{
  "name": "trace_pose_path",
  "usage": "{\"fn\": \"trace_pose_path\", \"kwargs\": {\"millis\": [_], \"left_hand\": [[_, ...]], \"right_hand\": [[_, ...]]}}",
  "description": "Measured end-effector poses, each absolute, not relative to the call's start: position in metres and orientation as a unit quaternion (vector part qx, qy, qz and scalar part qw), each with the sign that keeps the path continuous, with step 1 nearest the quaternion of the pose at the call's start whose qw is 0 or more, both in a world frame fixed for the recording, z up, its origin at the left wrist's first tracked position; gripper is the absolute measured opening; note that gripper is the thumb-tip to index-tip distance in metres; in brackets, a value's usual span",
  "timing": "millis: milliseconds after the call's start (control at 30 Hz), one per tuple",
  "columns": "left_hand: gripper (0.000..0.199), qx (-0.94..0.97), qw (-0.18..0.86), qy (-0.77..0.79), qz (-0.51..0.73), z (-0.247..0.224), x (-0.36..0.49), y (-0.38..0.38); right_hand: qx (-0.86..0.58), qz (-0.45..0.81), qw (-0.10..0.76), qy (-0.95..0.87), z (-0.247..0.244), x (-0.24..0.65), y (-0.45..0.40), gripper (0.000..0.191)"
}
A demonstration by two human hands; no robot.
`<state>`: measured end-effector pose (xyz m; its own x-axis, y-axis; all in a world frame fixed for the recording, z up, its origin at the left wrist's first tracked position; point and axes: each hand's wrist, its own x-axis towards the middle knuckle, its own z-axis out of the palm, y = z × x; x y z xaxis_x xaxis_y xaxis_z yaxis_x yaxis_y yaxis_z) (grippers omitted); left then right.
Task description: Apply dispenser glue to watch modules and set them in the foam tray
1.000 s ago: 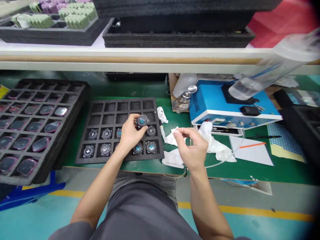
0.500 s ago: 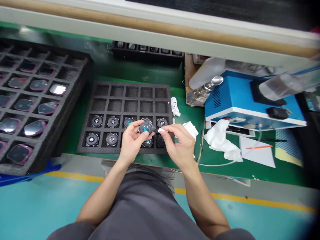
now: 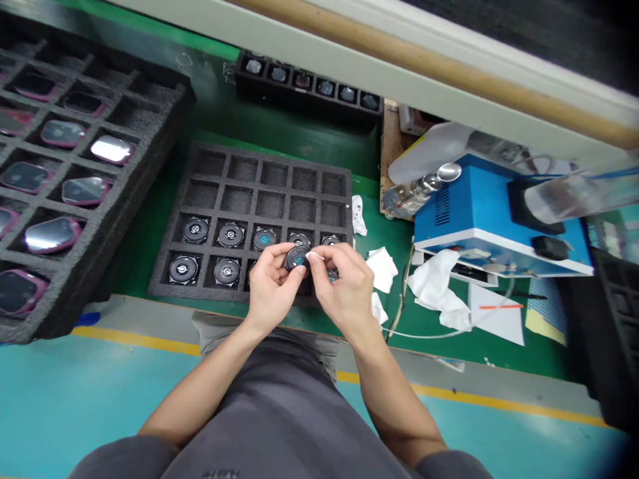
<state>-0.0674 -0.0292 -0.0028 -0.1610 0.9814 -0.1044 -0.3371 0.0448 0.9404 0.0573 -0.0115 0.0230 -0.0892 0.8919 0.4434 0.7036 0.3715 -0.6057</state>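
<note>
My left hand (image 3: 273, 287) is closed around a round black watch case (image 3: 297, 258) with pale blue marks on its face. The fingers of my right hand (image 3: 344, 283) pinch a small white wipe (image 3: 313, 255) against the watch case's right edge. Both hands are over the front of a dark foam tray (image 3: 244, 167). Its two near rows hold several similar round watch cases, such as one at the front left (image 3: 183, 269); my hands partly cover those at the right.
A larger foam tray (image 3: 150, 169) of pink-edged square pieces stands at left. Another narrow foam tray (image 3: 309, 100) lies behind. To the right are crumpled white wipes (image 3: 382, 269), a clear pump bottle (image 3: 409, 193), a blue machine (image 3: 479, 199) and paper with an orange stick (image 3: 500, 307).
My right hand has moved left, bringing the white wipe from beside the watch case onto its edge. The camera view has tilted slightly.
</note>
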Motion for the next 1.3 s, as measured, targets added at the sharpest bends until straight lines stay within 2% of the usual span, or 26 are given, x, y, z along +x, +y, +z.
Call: {"fn": "trace_pose_path", "kwargs": {"millis": [467, 1100, 1200, 1300], "left_hand": [[0.039, 0.399, 0.515, 0.481, 0.587, -0.012, -0.067, -0.036], [0.041, 0.374, 0.516, 0.482, 0.601, -0.009, -0.065, -0.035], [0.043, 0.336, 0.535, 0.477, 0.611, -0.004, -0.066, -0.034], [0.047, 0.299, 0.57, 0.462, 0.61, 0.002, -0.068, -0.033]], "right_hand": [[-0.564, 0.123, 0.402, -0.711, 0.023, 0.056, -0.015, 0.013], [-0.568, 0.099, 0.375, -0.726, 0.027, 0.057, -0.015, 0.014], [-0.575, 0.1, 0.339, -0.738, 0.032, 0.066, -0.021, 0.012], [-0.576, 0.124, 0.373, -0.717, 0.037, 0.077, -0.026, 0.01]]}}
